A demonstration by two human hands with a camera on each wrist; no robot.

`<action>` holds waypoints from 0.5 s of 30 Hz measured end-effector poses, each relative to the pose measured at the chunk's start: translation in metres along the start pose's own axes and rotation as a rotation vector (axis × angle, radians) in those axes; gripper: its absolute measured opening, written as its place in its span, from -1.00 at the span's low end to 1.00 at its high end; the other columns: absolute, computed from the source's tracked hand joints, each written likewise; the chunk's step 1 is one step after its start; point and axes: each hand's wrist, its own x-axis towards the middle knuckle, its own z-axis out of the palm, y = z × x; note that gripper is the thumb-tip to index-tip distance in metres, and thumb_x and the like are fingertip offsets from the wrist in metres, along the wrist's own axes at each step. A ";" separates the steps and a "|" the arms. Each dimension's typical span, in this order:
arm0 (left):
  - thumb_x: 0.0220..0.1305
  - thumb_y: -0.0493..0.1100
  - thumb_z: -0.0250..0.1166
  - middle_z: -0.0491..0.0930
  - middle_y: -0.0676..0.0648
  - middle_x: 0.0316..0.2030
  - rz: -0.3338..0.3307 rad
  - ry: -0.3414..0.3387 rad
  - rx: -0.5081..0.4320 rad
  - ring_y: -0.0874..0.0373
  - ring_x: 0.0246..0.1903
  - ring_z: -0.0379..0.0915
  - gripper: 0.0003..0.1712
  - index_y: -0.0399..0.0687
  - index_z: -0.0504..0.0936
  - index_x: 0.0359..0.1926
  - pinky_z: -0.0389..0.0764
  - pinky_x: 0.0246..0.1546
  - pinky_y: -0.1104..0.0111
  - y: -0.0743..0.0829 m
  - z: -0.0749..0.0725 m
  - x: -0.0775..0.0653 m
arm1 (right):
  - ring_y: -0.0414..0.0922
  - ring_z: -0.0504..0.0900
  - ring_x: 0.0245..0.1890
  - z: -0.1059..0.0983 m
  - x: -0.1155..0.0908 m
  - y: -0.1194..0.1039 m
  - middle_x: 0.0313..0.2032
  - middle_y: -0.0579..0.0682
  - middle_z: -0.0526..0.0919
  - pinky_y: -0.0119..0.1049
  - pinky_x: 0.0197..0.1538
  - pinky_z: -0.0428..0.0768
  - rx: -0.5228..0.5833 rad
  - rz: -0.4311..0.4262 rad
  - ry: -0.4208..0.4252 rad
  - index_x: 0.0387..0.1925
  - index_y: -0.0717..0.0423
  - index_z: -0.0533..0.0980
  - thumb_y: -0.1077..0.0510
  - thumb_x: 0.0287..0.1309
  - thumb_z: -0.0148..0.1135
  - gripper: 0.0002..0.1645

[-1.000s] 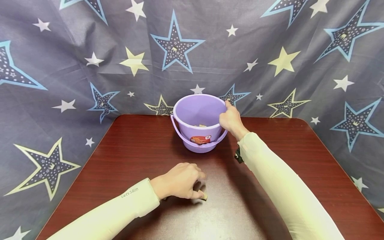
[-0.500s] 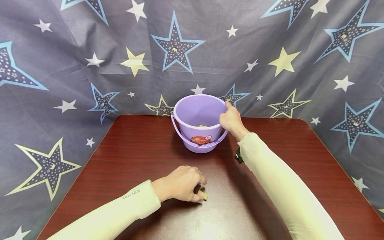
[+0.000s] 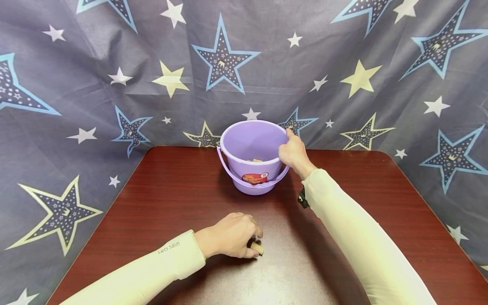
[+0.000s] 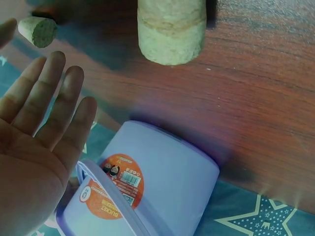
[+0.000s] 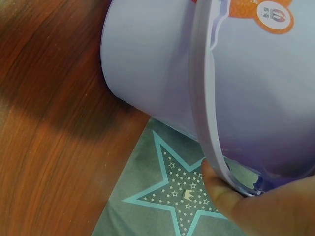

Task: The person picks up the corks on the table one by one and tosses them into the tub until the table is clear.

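In the head view a purple bucket [image 3: 253, 167] stands upright at the table's far middle, with a few pale pieces [image 3: 257, 160] at its bottom. My right hand [image 3: 294, 153] grips its rim on the right side; in the right wrist view the thumb [image 5: 224, 191] lies by the handle. Over the table in front, my left hand [image 3: 234, 237] hovers with its thumb and fingers spread around a small cork [image 3: 257, 248]. In the left wrist view its fingers [image 4: 51, 93] are nearly straight and apart from that cork [image 4: 38, 31]. A second cork [image 4: 171, 37] lies close to that camera.
The dark red wooden table [image 3: 183, 173] meets a grey star-patterned cloth [image 3: 267, 80] hanging behind and at the sides. The bucket's handle [image 4: 110, 189] hangs down its front, across an orange label.
My left hand has shifted slightly nearer the person, and more of the cork shows beside its thumb. The second cork, glimpsed under the wrist before, is now hidden in the head view. The bucket stays put.
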 end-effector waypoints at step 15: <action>0.09 0.14 0.51 0.33 0.33 -0.67 0.040 0.001 0.006 0.34 -0.54 0.35 -0.65 0.27 0.54 -0.65 0.45 -0.39 0.30 0.001 0.002 0.002 | 0.08 0.24 0.49 0.000 0.000 0.000 0.53 0.17 0.21 -0.08 0.50 0.19 -0.003 0.013 -0.004 0.63 0.10 0.01 0.31 0.23 -0.15 -0.10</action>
